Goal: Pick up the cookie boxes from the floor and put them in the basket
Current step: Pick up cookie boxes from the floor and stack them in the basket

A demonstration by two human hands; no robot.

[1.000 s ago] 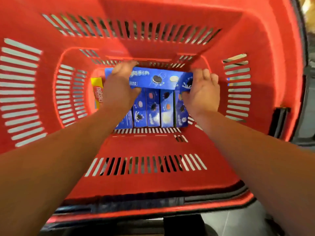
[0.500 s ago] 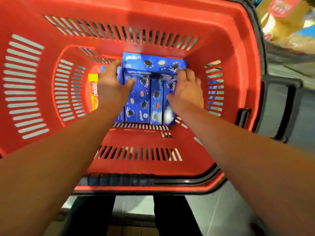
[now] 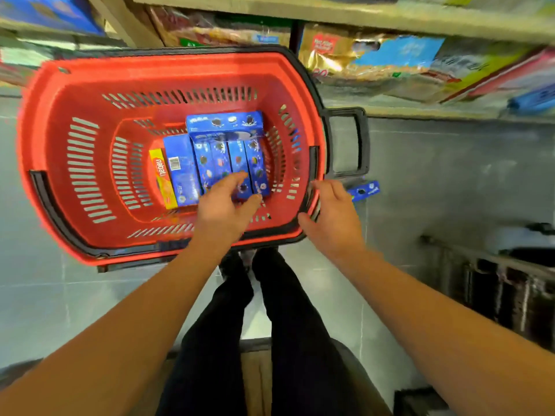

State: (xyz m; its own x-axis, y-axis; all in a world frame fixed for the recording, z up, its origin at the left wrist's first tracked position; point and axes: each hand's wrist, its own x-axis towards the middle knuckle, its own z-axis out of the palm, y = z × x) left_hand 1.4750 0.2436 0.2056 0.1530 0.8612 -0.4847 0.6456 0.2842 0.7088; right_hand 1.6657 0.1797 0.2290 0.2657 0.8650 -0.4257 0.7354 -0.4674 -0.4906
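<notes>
Inside red basket [image 3: 57,139]: blue cookie boxes [image 3: 231,163], yellow box [image 3: 162,178].

Bright, even light — blurred edges

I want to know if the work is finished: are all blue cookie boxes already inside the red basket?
No: one blue cookie box lies on the floor outside the basket, beyond the right hand.

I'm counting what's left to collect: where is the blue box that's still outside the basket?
In the head view, the blue box lies on the floor right of the basket, just below its black handle and just beyond the right hand.
</notes>
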